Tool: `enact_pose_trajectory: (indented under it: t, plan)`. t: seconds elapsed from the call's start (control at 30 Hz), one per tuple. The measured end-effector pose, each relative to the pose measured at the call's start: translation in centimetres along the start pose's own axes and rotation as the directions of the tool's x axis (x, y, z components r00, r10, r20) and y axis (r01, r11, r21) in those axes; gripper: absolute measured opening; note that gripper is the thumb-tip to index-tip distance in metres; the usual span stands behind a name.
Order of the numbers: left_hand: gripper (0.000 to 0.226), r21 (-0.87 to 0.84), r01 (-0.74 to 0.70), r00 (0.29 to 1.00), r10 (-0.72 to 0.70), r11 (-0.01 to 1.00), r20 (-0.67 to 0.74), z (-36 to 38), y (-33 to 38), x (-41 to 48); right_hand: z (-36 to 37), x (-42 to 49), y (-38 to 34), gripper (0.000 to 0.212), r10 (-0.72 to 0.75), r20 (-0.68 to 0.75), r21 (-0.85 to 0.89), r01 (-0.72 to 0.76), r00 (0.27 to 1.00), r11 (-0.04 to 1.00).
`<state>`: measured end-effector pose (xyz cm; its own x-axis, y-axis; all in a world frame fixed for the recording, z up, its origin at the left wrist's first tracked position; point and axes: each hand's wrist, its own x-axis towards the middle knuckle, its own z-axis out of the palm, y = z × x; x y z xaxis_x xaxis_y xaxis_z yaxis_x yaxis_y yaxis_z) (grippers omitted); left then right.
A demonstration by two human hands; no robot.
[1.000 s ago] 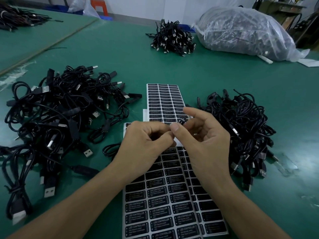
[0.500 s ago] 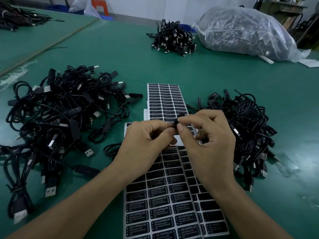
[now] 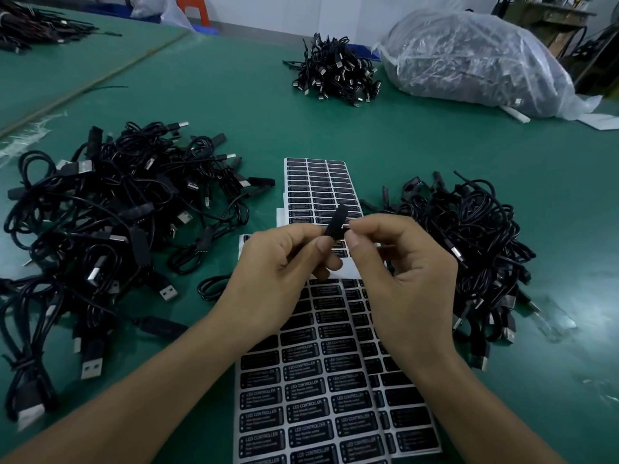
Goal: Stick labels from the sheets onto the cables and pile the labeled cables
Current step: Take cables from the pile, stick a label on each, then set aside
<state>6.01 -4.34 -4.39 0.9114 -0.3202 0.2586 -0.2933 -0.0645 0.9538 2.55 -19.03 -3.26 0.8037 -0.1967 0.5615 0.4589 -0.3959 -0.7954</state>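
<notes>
Now lifts module (image 3: 336,224) clear above the fingertips, tilted, top end up. 0.5 s ago sat low between the thumbs, 1 s ago barely showed. Reads as labeling near done or being checked, so likely close to a toss onto a pile.

Pinches module's lower end with left hand (image 3: 278,269), thumb and forefinger, other fingers curled. Pinches module's right side with right hand (image 3: 402,279), fingertips narrow. Too small to tell whether pressing a sticker down there.

Held above the sheets (image 3: 321,380), mid bench (image 3: 335,128), toward the near edge. Leaves a loop (image 3: 214,286) of cable on the bench just left of the left wrist.

Flanked by 2 piles: left pile (image 3: 110,222) loose and spread, right pile (image 3: 469,249) tighter, just beside the right hand. Cannot tell which is labeled. 3rd, far pile (image 3: 335,75), toward the far edge.

Only 1 container: clear bag (image 3: 469,58) at the far right corner, bulging with what look like more dark cables. Mouth not visible.
</notes>
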Motion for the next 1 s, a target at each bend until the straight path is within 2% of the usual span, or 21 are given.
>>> enact_pose_trajectory:
  t: [0.17, 0.43, 0.77, 1.0]
  plan:
    - [0.031, -0.056, -0.010, 1.000, 0.011, 0.998, 0.019, 0.02, -0.01, -0.02, -0.19, 0.25, 0.27, 0.026, 0.083, -0.015, 0.060, -0.082, 0.996, 0.995]
    - [0.029, -0.093, -0.018, 0.999, 0.022, 0.996, 0.041, 0.00, -0.12, 0.03, -0.22, 0.34, 0.55, 0.045, 0.153, 0.006, 0.069, -0.153, 0.988, 0.986]
    - [0.026, -0.066, 0.003, 0.998, 0.002, 0.998, 0.069, -0.03, 0.03, -0.01, -0.27, 0.49, 0.24, 0.038, 0.187, 0.026, 0.131, -0.189, 0.982, 0.973]
    - [0.026, -0.059, -0.011, 0.997, 0.015, 0.998, 0.076, -0.08, -0.09, 0.05, -0.29, 0.56, 0.31, 0.036, 0.176, 0.042, 0.099, -0.179, 0.983, 0.979]
